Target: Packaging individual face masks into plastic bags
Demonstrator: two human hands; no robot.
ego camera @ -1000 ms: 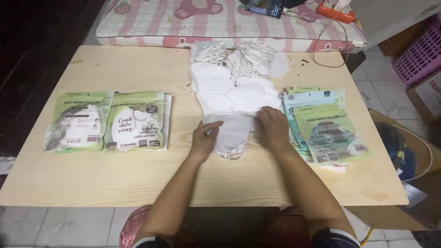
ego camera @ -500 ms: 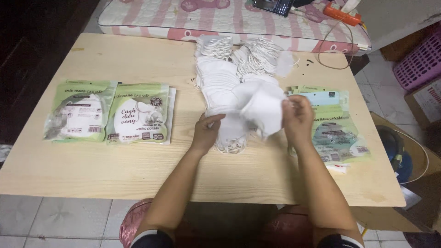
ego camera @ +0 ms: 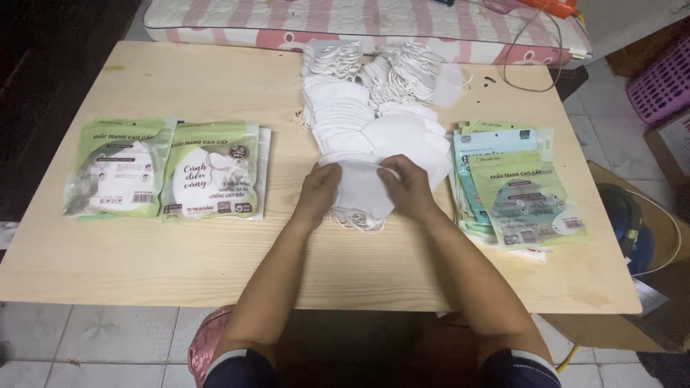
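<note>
The white face masks (ego camera: 363, 188) lie in a small stack at the near middle of the wooden table (ego camera: 180, 244), gripped from both sides: the left hand (ego camera: 316, 192) pinches the stack's left edge with fingers closed on it, and the right hand (ego camera: 408, 188) holds the right edge the same way. Thin ear loops hang loose from the stack's near edge.

Those loops look likely to snag on each other or on the bigger heap of loose masks (ego camera: 374, 100) touching the stack on its far side, which could drag extra masks along. The grip is only at the edges, so the stack could fan out and slip. The empty pouches (ego camera: 514, 188), piled unevenly just right of the right hand, could be nudged towards the table's right edge.

Counted: two filled green packets, one far left (ego camera: 115, 169) and one beside it (ego camera: 212, 171); two hands; one heap of loose masks, too many to count; a pile of flat pouches, number unclear; one pink-patterned mattress (ego camera: 287, 18) beyond the table's far edge.
</note>
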